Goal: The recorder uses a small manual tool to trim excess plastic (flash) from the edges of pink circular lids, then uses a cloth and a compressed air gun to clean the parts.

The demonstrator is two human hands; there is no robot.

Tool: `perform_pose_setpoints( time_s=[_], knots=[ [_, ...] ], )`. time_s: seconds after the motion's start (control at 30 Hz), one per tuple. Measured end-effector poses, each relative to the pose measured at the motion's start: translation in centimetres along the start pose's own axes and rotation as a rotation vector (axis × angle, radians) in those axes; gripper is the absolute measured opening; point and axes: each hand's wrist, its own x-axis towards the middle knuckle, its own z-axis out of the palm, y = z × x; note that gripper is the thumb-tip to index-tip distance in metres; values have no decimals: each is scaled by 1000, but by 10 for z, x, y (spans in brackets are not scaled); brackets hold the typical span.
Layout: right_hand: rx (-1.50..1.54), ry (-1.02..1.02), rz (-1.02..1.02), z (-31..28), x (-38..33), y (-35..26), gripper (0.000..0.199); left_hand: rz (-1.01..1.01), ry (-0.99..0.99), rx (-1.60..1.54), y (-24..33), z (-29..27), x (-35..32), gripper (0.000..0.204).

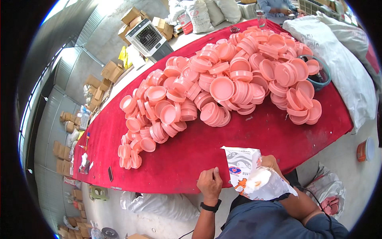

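Note:
My right hand (270, 163) is closed around a white printed paper food bag (243, 159), mostly hidden behind it. In the bag's torn mouth shows a pale, bun-like piece of food (258, 181) with a brownish spot. At the table's near edge, left of the bag, my left hand (209, 183) is curled into a loose fist with the thumb up; nothing shows in it. A dark band is on that wrist. Beyond both hands, a big heap of round pink plastic lids (222, 88) covers much of the red-clothed table (191, 159).
A blue basket (321, 81) stands at the heap's right. White sacks (330, 59) lie along the right edge. A phone (110, 173) is at the table's left end. At the far side are an air cooler (147, 38) and another person (274, 8). A bucket (365, 150) stands on the floor.

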Motion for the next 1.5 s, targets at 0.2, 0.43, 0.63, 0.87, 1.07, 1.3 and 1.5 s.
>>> perform_pose_setpoints(
  time_s=[0.2, 0.43, 0.63, 0.87, 1.07, 1.3, 1.5],
  knots=[
    [295, 14, 22, 24, 1, -31, 35, 33, 38, 18, -3, 3, 0, 20],
    [544, 2, 242, 23, 6, -40, 34, 38, 33, 26, 1, 2, 3, 20],
    [157, 13, -70, 30, 2, -36, 34, 88, 49, 48, 5, -1, 9, 20],
    [270, 77, 140, 21, 1, -22, 37, 145, -7, 243, 37, -14, 24, 20],
    [455, 57, 210, 37, 6, -43, 37, 136, 15, 188, 28, -11, 22, 20],
    [167, 130, 183, 19, 1, -15, 29, 57, 53, 44, 8, -4, 9, 20],
    [153, 136, 197, 3, -8, -14, 34, 111, 35, 84, 16, -2, 16, 19]
  ],
)
